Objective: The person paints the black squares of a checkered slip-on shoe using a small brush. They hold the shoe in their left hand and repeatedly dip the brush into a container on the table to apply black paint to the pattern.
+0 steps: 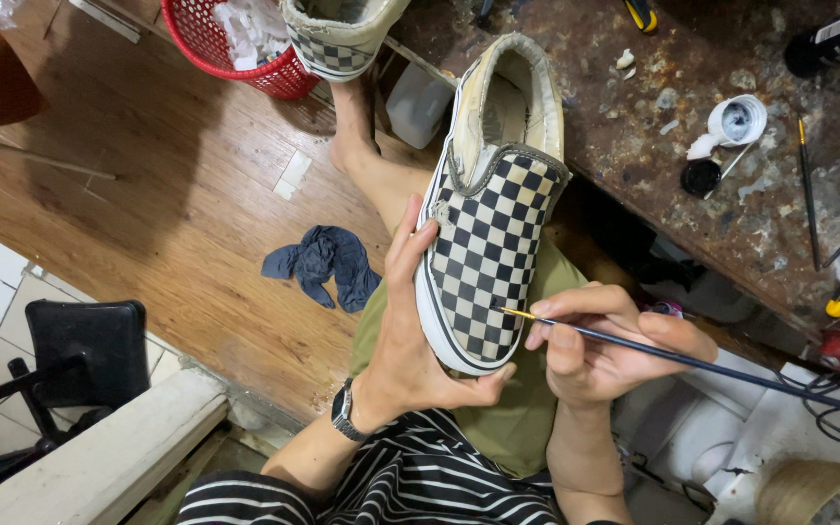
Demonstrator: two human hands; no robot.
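Observation:
My left hand (410, 331) cradles a black-and-cream checkered slip-on shoe (491, 214) from below, fingers up its left side and thumb under the toe. My right hand (607, 340) pinches a thin dark-handled paintbrush (692, 362); its fine tip touches the checkered upper near the toe. The shoe rests over my lap, opening pointing away from me. A second matching checkered shoe (337, 34) sits at the top of the view.
A stained workbench (692, 185) on the right carries a small open white jar (737, 119), a dark lid (701, 177), brushes and tools. A red basket (230, 44) with white scraps, a blue rag (328, 264) on the wood floor, a black stand (80, 355) at left.

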